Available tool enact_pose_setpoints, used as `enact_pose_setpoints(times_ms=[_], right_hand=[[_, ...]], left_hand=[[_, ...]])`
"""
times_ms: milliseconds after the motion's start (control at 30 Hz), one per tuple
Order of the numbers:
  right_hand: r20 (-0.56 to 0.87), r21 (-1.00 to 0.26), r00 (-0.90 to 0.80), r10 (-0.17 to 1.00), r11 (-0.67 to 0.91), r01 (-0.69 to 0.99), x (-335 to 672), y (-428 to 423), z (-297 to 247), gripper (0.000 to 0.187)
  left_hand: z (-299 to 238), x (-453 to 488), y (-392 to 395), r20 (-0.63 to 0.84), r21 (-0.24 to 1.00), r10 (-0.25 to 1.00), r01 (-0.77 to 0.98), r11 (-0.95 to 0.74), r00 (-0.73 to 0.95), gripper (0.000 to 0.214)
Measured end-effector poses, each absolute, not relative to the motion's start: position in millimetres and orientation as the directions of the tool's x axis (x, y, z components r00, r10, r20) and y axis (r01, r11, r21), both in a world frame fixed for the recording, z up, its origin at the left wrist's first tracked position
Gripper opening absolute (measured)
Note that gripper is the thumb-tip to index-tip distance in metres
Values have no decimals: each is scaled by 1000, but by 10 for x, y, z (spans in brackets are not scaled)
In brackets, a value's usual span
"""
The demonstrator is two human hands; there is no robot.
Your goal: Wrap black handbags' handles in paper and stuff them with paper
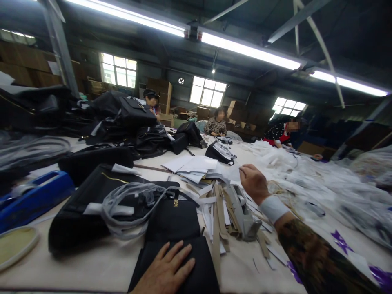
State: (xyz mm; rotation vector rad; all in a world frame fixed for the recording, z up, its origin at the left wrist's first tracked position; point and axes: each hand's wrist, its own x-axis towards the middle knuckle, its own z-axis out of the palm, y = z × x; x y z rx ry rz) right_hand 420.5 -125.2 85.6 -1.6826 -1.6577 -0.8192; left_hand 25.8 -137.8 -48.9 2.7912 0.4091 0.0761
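Note:
My left hand (171,267) lies flat with spread fingers on a black leather bag (202,261) at the table's front edge. The bag's flap (173,220) is folded back, with a small gold fitting near its far end. My right hand (255,183) is raised above the table, fingers curled closed; what is in them, if anything, I cannot make out. Below it stand a grey tape dispenser (249,222) and cardboard and paper strips (222,216). Left of the flap lies another black bag (82,204) with a coiled, plastic-wrapped strap (122,224) across it.
A blue tape dispenser (39,196) and a round, shallow dish (18,245) stand at the left. Black bags (122,110) are heaped behind. White sheets (192,165) lie mid-table, and clear plastic wrapping (321,188) covers the right. Several people (216,122) work across the table.

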Motion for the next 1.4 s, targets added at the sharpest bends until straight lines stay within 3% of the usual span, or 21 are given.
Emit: enact_pose_setpoints(times_ms=[67, 133, 200, 267, 367, 433, 533, 633, 700, 767, 900, 1000, 1067, 1233, 1400], right_hand=[[782, 15, -25, 622, 22, 1000, 3697, -1572, 789, 22], [745, 56, -151, 650, 165, 985, 3109, -1902, 612, 25], [716, 68, -261, 647, 307, 949, 2556, -2186, 399, 29], [668, 39, -316, 674, 392, 919, 2126, -2391, 221, 30], [559, -45, -350, 752, 449, 892, 1772, -2554, 86, 29], [470, -71, -404, 785, 489, 869, 1691, -2619, 85, 28], [390, -84, -510, 767, 581, 809, 1697, -2722, 173, 31], [519, -167, -461, 719, 615, 771, 1791, -2804, 317, 30], [620, -276, -324, 714, 585, 763, 1875, -2803, 430, 31], [631, -388, -214, 745, 542, 745, 1943, -2741, 536, 29], [522, -466, -283, 805, 546, 696, 1932, -2512, 595, 24], [397, -396, -424, 814, 568, 722, 1862, -2346, 451, 28], [282, -304, -446, 850, 519, 799, 1857, -2261, 312, 33], [-32, -97, -194, 980, 190, 977, 1966, -2196, 21, 65], [-87, -29, -27, 996, 24, 999, 1921, -2295, -125, 73]], left_hand=[[-387, 201, -1400, 18, 434, 315, 276, -857, 949, 62], [-248, 139, -1441, 56, 601, 408, 296, -743, 911, 67], [-88, 119, -1490, 68, 801, 509, 257, -541, 858, 64], [40, 170, -1532, 53, 959, 549, 111, -261, 834, 61], [72, 319, -1582, -62, 994, 623, -9, 110, 780, 56], [-5, 381, -1609, -136, 982, 711, -2, 190, 690, 46], [-134, 346, -1614, -168, 985, 843, 124, 122, 511, 26], [-166, 210, -1567, -162, 961, 887, 274, 43, 433, 24], [-132, 120, -1516, -164, 950, 880, 311, 19, 447, 31], [-75, 58, -1451, -172, 933, 850, 359, -22, 498, 34], [41, 13, -1250, -152, 803, 749, 522, -286, 644, 40], [103, 8, -1036, -156, 621, 676, 604, -500, 720, 38], [118, 2, -876, -156, 546, 671, 629, -553, 725, 31], [127, -5, -621, -48, 405, 757, 705, -582, 652, 25], [339, 140, -967, 134, 300, 784, 729, -615, 606, 34]])
